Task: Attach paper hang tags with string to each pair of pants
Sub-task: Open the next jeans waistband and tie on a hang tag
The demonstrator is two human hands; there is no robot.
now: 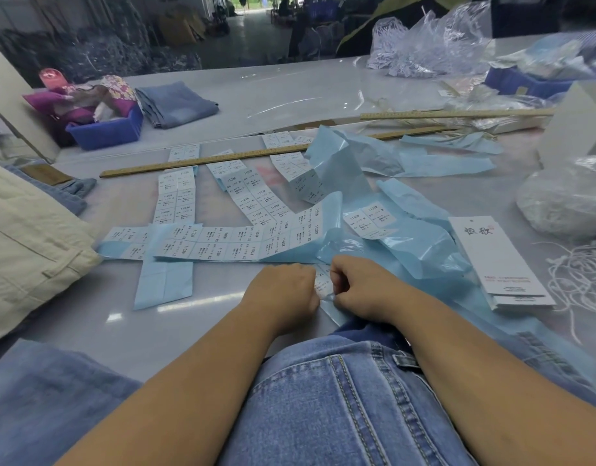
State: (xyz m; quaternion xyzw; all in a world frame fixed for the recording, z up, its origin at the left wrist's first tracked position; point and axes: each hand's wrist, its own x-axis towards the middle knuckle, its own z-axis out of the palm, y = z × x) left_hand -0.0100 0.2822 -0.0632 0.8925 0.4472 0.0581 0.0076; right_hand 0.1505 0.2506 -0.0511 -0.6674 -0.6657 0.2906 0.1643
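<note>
Head view, bottom of frame: our blue jeans (340, 408) lie on the grey table (256, 95). Across mid-frame spread blue sticker sheets (222, 245). White hang tags (501, 260) are stacked at right, beside loose white string (579, 280). Our left hand (283, 294) and right hand (360, 287) pinch a small sticker (323, 284) between them.

Both hands meet at the near middle of the table (290, 95): the left hand (283, 292) and right hand (360, 290) pinch a small white sticker (323, 284) between them. Jeans (340, 408) lie nearest. Hang tags (498, 260) sit right, string (579, 280) beside them.
</note>
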